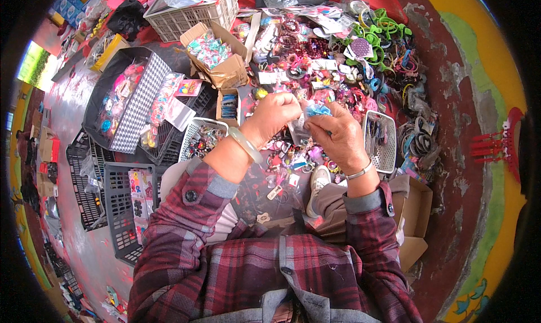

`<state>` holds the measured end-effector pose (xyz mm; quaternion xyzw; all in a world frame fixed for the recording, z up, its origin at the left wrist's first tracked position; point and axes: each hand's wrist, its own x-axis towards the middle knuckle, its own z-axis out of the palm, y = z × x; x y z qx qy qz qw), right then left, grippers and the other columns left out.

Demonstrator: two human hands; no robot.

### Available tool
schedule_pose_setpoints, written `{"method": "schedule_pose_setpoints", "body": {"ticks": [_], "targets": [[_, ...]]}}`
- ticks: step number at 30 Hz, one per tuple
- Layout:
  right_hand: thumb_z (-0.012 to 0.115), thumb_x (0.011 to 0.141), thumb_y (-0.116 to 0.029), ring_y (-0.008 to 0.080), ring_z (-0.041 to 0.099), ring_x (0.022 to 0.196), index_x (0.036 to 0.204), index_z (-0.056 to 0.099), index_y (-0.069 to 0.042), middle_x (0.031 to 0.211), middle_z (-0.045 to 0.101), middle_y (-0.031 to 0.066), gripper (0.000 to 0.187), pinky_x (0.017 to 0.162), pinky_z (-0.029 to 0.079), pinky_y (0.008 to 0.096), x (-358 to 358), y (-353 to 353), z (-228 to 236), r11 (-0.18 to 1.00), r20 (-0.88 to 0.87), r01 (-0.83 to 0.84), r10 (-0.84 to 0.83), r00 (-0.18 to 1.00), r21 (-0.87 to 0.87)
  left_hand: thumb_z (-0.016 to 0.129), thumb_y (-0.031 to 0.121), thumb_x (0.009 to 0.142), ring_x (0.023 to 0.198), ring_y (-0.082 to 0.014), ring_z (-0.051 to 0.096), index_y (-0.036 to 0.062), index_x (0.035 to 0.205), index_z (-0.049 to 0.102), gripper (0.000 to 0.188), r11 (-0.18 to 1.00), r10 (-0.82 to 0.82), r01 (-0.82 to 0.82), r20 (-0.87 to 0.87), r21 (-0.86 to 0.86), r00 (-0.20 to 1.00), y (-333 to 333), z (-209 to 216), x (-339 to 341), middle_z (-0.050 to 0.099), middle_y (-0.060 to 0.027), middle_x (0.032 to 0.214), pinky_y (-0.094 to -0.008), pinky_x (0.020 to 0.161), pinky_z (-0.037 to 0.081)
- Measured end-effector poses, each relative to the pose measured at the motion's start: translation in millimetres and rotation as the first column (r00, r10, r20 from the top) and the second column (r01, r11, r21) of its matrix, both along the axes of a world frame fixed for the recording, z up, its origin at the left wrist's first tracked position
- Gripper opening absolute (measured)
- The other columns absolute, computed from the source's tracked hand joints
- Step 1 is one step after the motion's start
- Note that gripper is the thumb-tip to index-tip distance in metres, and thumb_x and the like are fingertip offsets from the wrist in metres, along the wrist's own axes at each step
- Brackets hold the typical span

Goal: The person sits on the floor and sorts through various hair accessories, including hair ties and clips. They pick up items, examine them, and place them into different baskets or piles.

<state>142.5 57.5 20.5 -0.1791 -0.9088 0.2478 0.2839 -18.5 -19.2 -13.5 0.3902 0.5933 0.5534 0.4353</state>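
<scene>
My left hand (274, 117), with a pale bangle at the wrist, is closed on the edge of a small clear plastic bag (299, 132). Thumb and fingers of my right hand (342, 134) pinch a small light-blue piece (318, 109) at the mouth of the bag. Its kind is too small to make out, and my fingers cover part of it. Below both hands spreads a pile of hair ties and small trinkets (338, 92), mostly pink and red.
Left of my hands stand a white basket of trinkets (183, 148), a carton of small packets (243, 75) and a black crate (111, 182). A white basket (393, 154) is at the right. Green bands (378, 52) lie at the far right, and an open carton (414, 233) beside my leg.
</scene>
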Motion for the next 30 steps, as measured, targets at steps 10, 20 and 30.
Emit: {"method": "schedule_pose_setpoints", "body": {"ticks": [10, 20, 30], "targets": [[0.067, 0.069, -0.011, 0.0283, 0.054, 0.060, 0.073, 0.063, -0.008, 0.067, 0.049, 0.0099, 0.006, 0.051, 0.043, 0.0373, -3.7, -5.3, 0.2, 0.991, -0.054, 0.003, 0.004, 0.999, 0.133, 0.051, 0.002, 0.065, 0.066, -0.0170, 0.055, 0.0002, 0.068, 0.057, 0.007, 0.977, 0.155, -0.040, -0.559, 0.211, 0.814, 2.3, -7.2, 2.2, 0.057, -0.0082, 0.067, -0.0291, 0.060, 0.042], [0.066, 0.069, -0.010, 0.0302, 0.055, 0.062, 0.077, 0.065, -0.008, 0.068, 0.051, 0.0122, 0.008, 0.053, 0.044, 0.0378, 0.5, 9.0, -5.0, 0.996, -0.086, 0.089, -0.085, 0.993, 0.034, 0.057, 0.002, 0.066, 0.064, -0.0083, 0.053, 0.0014, 0.080, 0.060, 0.014, 0.998, -0.052, 0.065, -0.388, 0.020, 0.920, -0.8, -4.4, 1.2, 0.060, -0.0029, 0.069, -0.0254, 0.059, 0.044], [0.063, 0.077, -0.009, 0.0255, 0.059, 0.074, 0.085, 0.066, -0.007, 0.083, 0.059, 0.0146, 0.009, 0.065, 0.047, 0.0322, 9.4, 27.2, -9.5, 0.948, -0.080, 0.123, -0.153, 0.985, -0.293, 0.060, 0.011, 0.071, 0.061, -0.0150, 0.056, 0.0031, 0.077, 0.064, 0.011, 0.982, -0.072, -0.022, -0.473, -0.190, 0.878, -0.2, -6.0, -1.6, 0.061, -0.0062, 0.064, -0.0298, 0.056, 0.045]]}}
